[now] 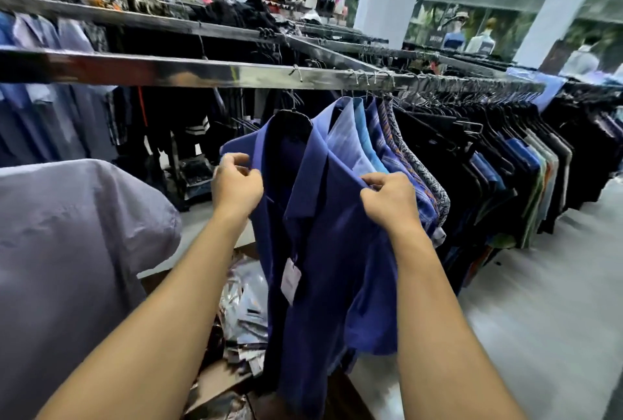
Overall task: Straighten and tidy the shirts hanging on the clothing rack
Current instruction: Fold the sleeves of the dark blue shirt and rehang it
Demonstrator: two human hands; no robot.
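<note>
Rows of clothes fill this shop, and a long shiny rail (pixel 209 72) runs across it. Near its middle a dark blue shirt (pixel 323 251) hangs on a black hanger (pixel 296 116) and sits first in a tight line of other shirts (pixel 350 150). The left hand (pixel 236 185) pinches one front edge, fingers curled round the cloth. The right hand (pixel 387 202) grips the other side near the collar the same way. Both seem to tug outward (probably to make the front lie flat and even). A small tag (pixel 290 279) dangles low — too blurry to read.
</note>
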